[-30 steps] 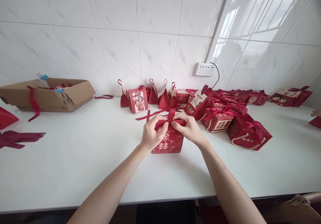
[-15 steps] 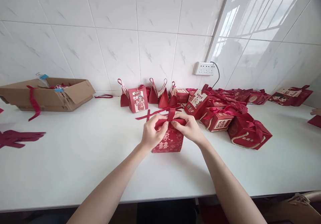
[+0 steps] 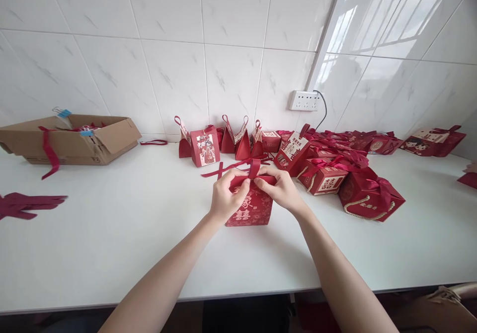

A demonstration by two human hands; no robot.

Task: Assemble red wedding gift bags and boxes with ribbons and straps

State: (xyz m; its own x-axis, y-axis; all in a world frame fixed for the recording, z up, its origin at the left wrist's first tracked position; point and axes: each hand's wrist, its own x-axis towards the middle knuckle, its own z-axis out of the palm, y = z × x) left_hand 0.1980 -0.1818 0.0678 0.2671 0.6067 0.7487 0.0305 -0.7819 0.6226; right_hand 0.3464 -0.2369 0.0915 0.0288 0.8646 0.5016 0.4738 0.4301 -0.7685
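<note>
A red gift box [image 3: 251, 208] with pale characters on its front stands upright on the white table. A loop of red ribbon [image 3: 254, 168] rises from its top edge. My left hand [image 3: 229, 194] pinches the top edge on the left of the loop, thumb in front and fingers behind. On the other side, my right hand [image 3: 278, 188] pinches the same edge in the same way. Both hands are closed on the box, and the fingers behind it are partly hidden. Loose red ribbons [image 3: 234, 166] lie just behind the box.
Several red boxes [image 3: 204, 146] stand along the tiled wall. Right of them is a pile of ribboned boxes [image 3: 372, 199]. A cardboard box [image 3: 74, 149] sits at the left, with flat ribbons [image 3: 30, 205] nearer. Another person's fingers [image 3: 470, 167] show at the right edge.
Almost nothing differs. My hands keep their pinch on the box's top edge, and the whole view has shifted very slightly.
</note>
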